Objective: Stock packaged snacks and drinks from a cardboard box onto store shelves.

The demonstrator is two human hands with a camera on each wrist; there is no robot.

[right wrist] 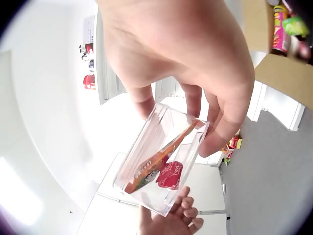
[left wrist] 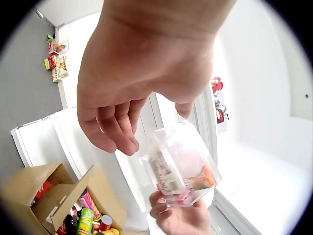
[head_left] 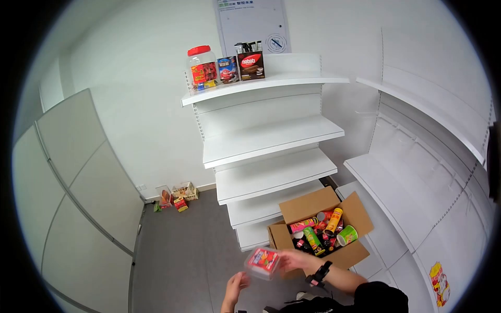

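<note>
My right hand [head_left: 295, 260] grips one end of a clear plastic box [head_left: 262, 262] between thumb and fingers, held in the air in front of me. Through its walls show a printed orange card and a small red packet, seen in the right wrist view of the box [right wrist: 168, 174]. My left hand [head_left: 236, 286] hovers beside the box's other end with loosely bent fingers. In the left wrist view, the left hand [left wrist: 146, 83] has its thumb apart from the fingers and nothing between them.
An open cardboard box [head_left: 347, 257] of snack cans and bottles stands on the floor by a white shelf unit [head_left: 276, 138]. The top shelf carries a red-lidded jar [head_left: 203, 68] and snack boxes [head_left: 250, 66]. More packages [head_left: 185, 190] lie by the wall; another shelf [head_left: 386, 193] is at right.
</note>
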